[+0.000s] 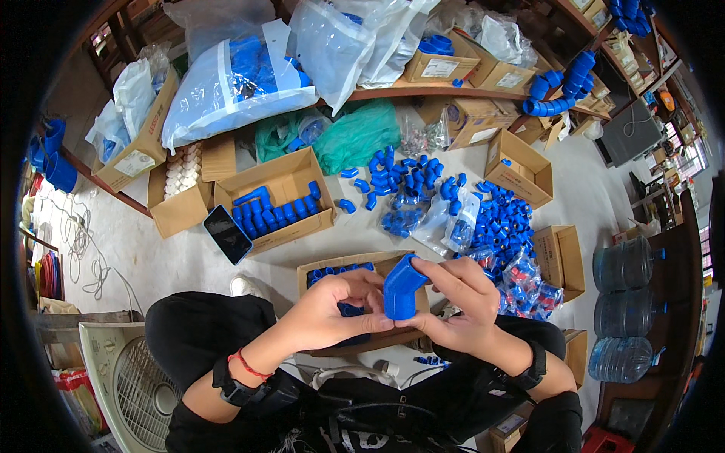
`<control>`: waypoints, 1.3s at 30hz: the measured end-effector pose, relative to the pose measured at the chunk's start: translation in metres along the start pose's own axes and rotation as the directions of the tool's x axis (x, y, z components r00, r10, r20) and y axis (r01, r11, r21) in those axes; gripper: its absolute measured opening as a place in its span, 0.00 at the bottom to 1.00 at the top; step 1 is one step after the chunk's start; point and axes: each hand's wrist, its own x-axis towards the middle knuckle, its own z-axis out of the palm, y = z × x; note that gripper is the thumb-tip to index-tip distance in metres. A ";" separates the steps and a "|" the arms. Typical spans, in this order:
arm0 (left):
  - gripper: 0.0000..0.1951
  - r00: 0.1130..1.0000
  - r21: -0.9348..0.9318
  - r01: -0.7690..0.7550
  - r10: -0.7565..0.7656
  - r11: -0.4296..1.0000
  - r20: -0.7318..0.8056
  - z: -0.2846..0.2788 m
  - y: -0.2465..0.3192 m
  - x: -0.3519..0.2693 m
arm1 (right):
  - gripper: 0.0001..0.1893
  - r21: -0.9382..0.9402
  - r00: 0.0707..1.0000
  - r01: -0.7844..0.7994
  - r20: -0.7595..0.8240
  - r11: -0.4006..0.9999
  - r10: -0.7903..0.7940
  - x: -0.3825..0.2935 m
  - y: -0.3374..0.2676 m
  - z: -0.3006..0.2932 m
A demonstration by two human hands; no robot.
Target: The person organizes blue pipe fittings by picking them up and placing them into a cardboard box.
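Note:
A blue plastic pipe elbow (pixel 401 290) with a shallow bend is held up between both hands, over an open cardboard box (pixel 391 261). My right hand (pixel 467 303) pinches it, with fingers at the upper end and the thumb at the lower rim. The thumb of my left hand (pixel 334 308) rests at the lower left edge, while its other fingers curl behind, partly hidden. Rows of blue fittings (pixel 325 273) stand in the left part of the box below; my hands cover much of it.
Ahead left, another cardboard box (pixel 272 233) contains blue fittings, with a phone (pixel 227 234) leaning at its corner. Loose blue fittings (pixel 504 221) and bagged ones (pixel 524 289) cover the floor ahead right. A fan (pixel 141 379) stands left; water bottles (pixel 623 314) line the right.

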 end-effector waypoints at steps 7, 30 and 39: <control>0.11 0.994 -0.542 0.079 -0.025 0.837 0.107 0.006 0.001 -0.001 | 0.23 -0.119 0.988 0.130 -0.062 0.984 -0.138 0.002 0.002 -0.003; 0.03 0.901 -0.299 -0.292 0.156 0.908 -0.405 0.002 -0.001 0.002 | 0.17 0.545 0.945 -0.314 0.099 0.777 0.312 -0.004 0.007 -0.001; 0.03 0.811 0.090 -0.284 0.289 0.955 -0.509 -0.001 -0.005 0.003 | 0.11 0.614 0.690 -0.698 0.439 0.369 0.575 -0.002 0.016 0.001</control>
